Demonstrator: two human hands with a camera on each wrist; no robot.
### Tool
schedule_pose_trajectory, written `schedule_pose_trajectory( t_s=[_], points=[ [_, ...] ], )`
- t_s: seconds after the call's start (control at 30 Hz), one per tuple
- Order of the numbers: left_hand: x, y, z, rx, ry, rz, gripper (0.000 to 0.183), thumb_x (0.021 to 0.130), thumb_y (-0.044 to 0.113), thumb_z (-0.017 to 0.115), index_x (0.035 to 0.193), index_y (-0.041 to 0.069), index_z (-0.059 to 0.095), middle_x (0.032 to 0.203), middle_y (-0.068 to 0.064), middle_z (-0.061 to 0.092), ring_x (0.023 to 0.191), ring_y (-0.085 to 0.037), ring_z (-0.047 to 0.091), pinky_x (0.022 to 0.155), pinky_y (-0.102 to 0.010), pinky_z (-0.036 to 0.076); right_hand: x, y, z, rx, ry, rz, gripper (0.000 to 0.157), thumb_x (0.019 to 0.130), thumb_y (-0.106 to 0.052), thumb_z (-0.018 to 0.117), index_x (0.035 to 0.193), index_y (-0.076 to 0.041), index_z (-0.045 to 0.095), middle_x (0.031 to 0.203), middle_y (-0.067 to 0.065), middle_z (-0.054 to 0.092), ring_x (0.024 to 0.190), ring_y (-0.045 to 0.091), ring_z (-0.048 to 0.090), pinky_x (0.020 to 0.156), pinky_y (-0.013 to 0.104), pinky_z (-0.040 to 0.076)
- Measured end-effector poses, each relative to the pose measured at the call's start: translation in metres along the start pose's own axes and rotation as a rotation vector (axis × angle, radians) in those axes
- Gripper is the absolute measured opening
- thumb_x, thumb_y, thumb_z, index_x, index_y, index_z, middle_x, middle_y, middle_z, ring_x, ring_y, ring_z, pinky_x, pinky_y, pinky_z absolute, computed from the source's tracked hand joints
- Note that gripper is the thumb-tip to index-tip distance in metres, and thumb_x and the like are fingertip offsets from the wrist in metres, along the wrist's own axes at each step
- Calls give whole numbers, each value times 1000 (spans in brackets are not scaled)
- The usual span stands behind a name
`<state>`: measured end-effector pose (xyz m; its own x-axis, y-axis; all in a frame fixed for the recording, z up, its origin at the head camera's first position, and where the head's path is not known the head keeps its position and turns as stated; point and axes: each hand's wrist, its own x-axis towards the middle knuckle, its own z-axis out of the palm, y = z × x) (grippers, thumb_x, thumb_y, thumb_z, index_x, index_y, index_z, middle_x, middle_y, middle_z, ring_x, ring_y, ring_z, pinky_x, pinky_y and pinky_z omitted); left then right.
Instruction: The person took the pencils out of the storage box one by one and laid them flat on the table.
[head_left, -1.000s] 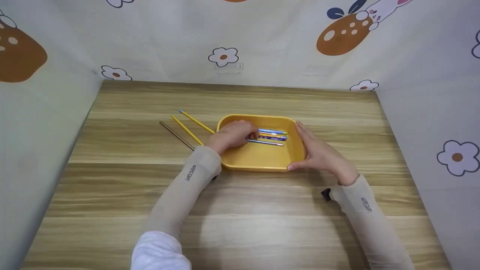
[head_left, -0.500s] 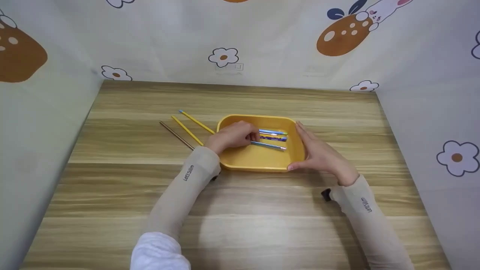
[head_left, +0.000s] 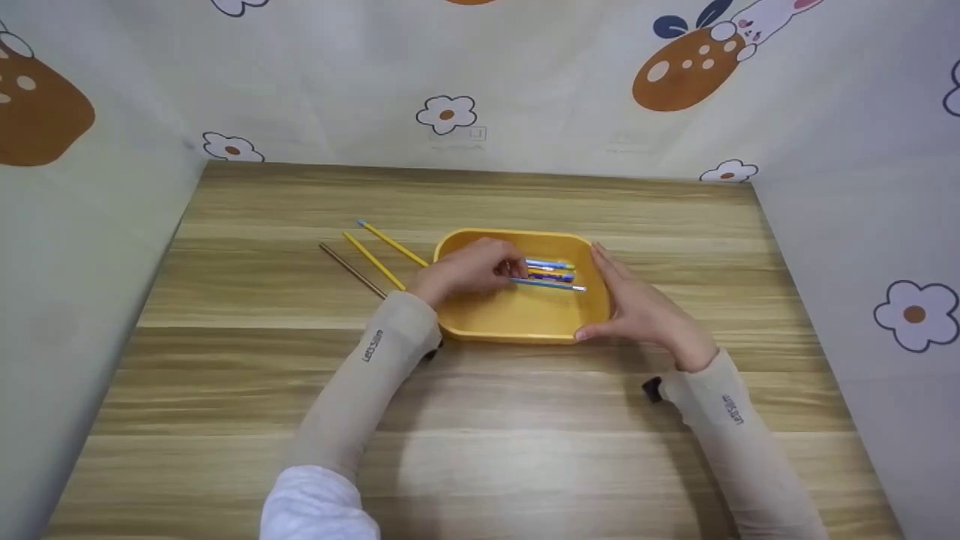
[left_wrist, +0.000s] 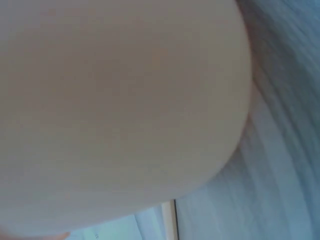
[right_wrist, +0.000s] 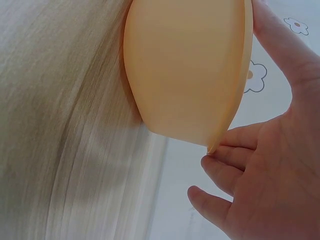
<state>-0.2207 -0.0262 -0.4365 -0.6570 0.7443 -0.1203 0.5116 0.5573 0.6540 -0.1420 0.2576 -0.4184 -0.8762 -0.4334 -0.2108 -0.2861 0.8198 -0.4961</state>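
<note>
A yellow plastic bin (head_left: pixel 525 319) stands on the table. Reaching over its left end, my left hand (head_left: pixel 480 264) has curled fingers and pinches a blue pencil (head_left: pixel 551 284) low inside. Two more items lie alongside behind it: a light blue pencil (head_left: pixel 551 265) and a purple-patterned pencil (head_left: pixel 553 277), their left ends hidden by the hand. At the bin's right end, my right hand (head_left: pixel 649 311) holds it, thumb at the front corner and fingers toward the back corner. In the right wrist view, fingertips (right_wrist: pixel 212 162) meet the bin's rim.
Left of the bin lie a brown stick (head_left: pixel 352 271), a yellow stick (head_left: pixel 373 259) and a blue-tipped yellow pencil (head_left: pixel 391 241), slanting toward the left forearm. A patterned curtain (head_left: pixel 540 97) encloses the table. A large pale surface fills most of the left wrist view.
My left hand has shifted slightly right, carrying the blue pencil; its tip swung toward the front, then back and further right. The right hand and bin have stayed put.
</note>
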Motion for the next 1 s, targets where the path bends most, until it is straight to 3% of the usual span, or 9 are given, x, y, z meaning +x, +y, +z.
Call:
schedule_pose_trajectory(
  t_s=[0.37, 0.8, 1.0],
  points=[
    [-7, 11, -15, -70, 22, 25, 19, 94, 0, 58, 107, 6, 69, 106, -8, 68, 95, -20, 60, 88, -34, 53, 1, 0, 1, 11, 8, -5, 135, 66, -61, 85, 160, -9, 4, 169, 10, 1, 155, 33, 12, 124, 52, 19],
    [-25, 29, -41, -172, 53, 16, 19, 95, 4, 58, 112, 8, 67, 110, -7, 67, 100, -20, 59, 94, -35, 53, 1, 1, 0, 19, 9, 4, 132, 67, -56, 86, 161, -11, 4, 169, 11, 2, 155, 36, 14, 123, 54, 20],
    [-39, 33, -54, -193, 104, 87, 22, 95, 1, 57, 115, 5, 66, 115, -10, 68, 103, -21, 61, 95, -35, 53, 2, 1, 1, 7, 10, 2, 134, 66, -61, 85, 161, -10, 5, 169, 11, 2, 155, 35, 13, 124, 53, 20]
  ],
)
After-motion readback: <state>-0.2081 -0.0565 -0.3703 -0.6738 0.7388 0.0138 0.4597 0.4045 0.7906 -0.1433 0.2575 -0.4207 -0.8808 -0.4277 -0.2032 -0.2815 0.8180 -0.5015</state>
